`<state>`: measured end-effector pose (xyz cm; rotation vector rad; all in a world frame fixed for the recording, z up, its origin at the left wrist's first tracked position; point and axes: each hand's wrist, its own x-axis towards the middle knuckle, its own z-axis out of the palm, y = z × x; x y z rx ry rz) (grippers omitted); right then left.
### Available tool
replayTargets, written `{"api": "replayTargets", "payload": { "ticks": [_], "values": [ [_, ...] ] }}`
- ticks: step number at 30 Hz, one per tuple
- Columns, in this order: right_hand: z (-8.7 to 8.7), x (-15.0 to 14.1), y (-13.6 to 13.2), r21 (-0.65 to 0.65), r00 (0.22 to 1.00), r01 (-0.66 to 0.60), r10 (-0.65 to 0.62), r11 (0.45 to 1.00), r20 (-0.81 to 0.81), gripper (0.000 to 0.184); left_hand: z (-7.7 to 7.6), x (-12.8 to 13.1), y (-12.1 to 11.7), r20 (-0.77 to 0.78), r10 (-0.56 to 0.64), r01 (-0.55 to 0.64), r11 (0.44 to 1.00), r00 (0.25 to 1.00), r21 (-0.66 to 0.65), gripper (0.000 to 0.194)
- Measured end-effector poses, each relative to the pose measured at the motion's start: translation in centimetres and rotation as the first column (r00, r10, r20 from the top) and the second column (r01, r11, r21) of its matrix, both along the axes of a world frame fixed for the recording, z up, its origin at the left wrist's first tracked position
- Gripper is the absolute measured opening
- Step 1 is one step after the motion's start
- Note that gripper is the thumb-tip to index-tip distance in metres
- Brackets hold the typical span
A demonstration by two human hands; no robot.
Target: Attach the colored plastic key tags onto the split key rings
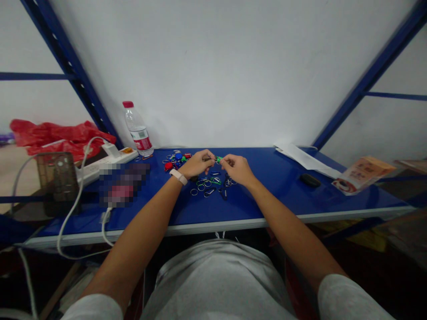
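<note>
Both hands meet over the middle of the blue table, fingers pinched around a small green keychain piece (218, 159) whose exact form is too small to make out. My left hand (199, 163), with a pale band on the wrist, grips its left side. From the right, my right hand (236, 168) pinches the other side with thumb and fingertips. Just below the hands lie several split rings (201, 186) and small carabiners (216, 181) in green, blue and black. Beside my left hand is a pile of red, blue and green keychain pieces (169, 166), partly hidden by that hand.
A water bottle (139, 131) stands at the back left, near a white power strip (103, 166). A blurred-out phone-like object (123, 189) with a cable (106, 222) lies in front. Right hold white papers (303, 160), a dark oval object (310, 180) and an orange-white box (362, 175).
</note>
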<state>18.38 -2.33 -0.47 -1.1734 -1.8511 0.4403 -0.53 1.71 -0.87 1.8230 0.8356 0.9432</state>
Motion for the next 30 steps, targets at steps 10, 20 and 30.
{"api": "replayTargets", "payload": {
  "ticks": [10, 20, 30],
  "values": [
    [-0.3, 0.1, 0.2, 0.027, 1.0, -0.029, 0.029, 0.999, -0.003, 0.022, 0.7, 0.0, -0.8, -0.088, 0.026, -0.027, 1.0, 0.996, -0.007, 0.006],
    [-0.4, 0.3, 0.2, 0.071, 0.998, -0.063, 0.063, 0.995, 0.001, 0.022, 0.9, 0.1, -1.3, -0.106, -0.059, 0.054, 0.997, 0.993, -0.049, 0.007],
    [0.2, 0.1, -0.2, 0.121, 0.995, -0.091, 0.094, 0.988, -0.023, 0.023, 1.1, 0.1, -1.1, -0.074, -0.018, 0.018, 1.0, 0.997, 0.0, 0.017]
  ]
}}
